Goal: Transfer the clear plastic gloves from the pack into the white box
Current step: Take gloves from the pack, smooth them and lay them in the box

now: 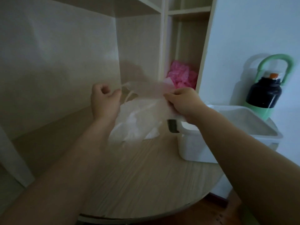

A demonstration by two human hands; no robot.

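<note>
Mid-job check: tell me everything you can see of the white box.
The white box is an open-topped rectangular tub, plastic by its look, with rounded corners and a dark fitting at its left end. It stands upright on the wooden table, right of the pack. The right forearm crosses its front.

Dim, flat room light fills my head view, brightest on the pale wall (243, 38) at two o'clock and sinking to murk over the desk (138, 168) at six. A soft shadow sits on the shelf's back panel (138, 46) at twelve, another beside the bottle (263, 93) at three. The clear plastic glove (146, 90) at centre smears with motion blur, the frame soft throughout, its edges bowed by the wide lens.
</note>
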